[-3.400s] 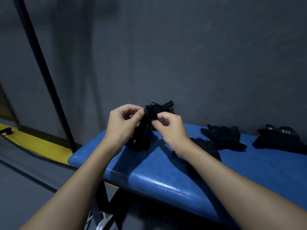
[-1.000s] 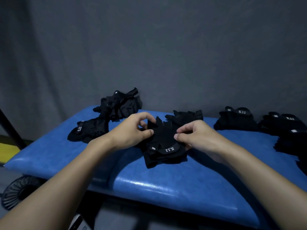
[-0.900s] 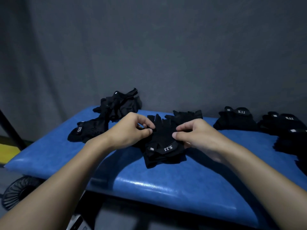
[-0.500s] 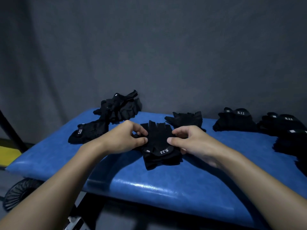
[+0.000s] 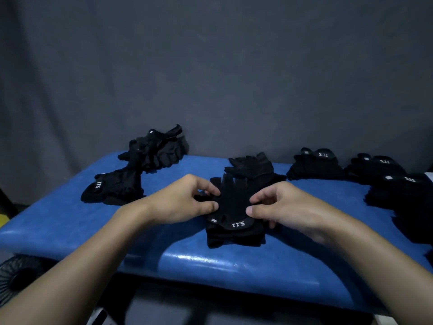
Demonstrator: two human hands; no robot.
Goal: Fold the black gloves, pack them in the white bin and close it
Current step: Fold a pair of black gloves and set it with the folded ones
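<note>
Pinched the glove (image 5: 233, 202) by its long edges, left grip (image 5: 182, 200) on one side, right grip (image 5: 285, 205) opposite, equally near. Lay flat on the tabletop (image 5: 70, 226), fingers pointing away, cuff nearest.

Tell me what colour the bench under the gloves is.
Blue; the bench shows best in the head view.

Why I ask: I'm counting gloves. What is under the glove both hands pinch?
Beneath the pinched glove, black fabric layers stick out at its near edge, lying on the blue bench. The glove, left hand and right hand cover the rest, so the count is unclear.
</note>
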